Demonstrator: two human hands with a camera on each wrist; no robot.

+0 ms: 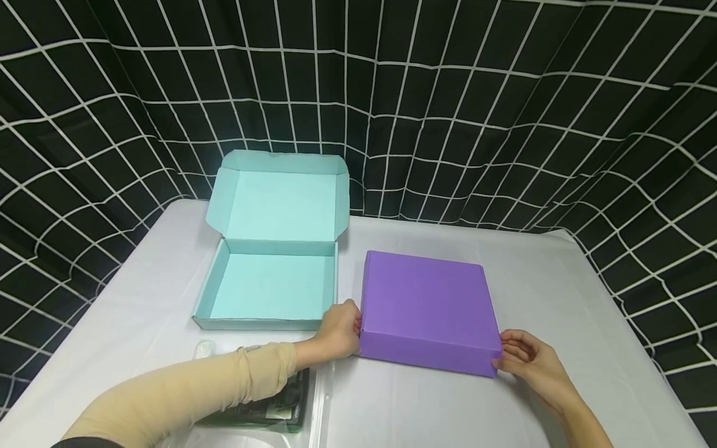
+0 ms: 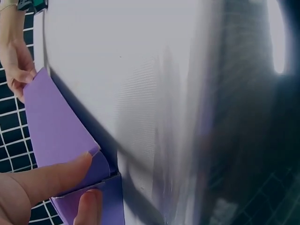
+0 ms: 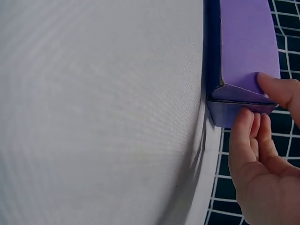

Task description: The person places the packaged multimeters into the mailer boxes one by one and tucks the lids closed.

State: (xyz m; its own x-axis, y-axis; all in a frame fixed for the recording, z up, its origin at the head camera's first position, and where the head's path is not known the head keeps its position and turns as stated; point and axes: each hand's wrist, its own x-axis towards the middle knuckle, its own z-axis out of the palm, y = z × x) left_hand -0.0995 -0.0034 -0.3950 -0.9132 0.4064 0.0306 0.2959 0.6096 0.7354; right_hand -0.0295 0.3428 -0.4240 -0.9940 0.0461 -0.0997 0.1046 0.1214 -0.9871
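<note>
Evidently, the head view has a flat, closed purple box (image 1: pixel 428 305) between the fingers of the left hand (image 1: pixel 338 330) and right hand (image 1: pixel 534 367), probably light, stiff and best held by its near corners, the left wrist view showing one corner pinched, the right wrist view the other.

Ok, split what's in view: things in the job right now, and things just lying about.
In the job:
purple box
left hand, gripping it
right hand, gripping it

Apparently just lying about:
open turquoise box
clear plastic packaging, partly hidden
</note>
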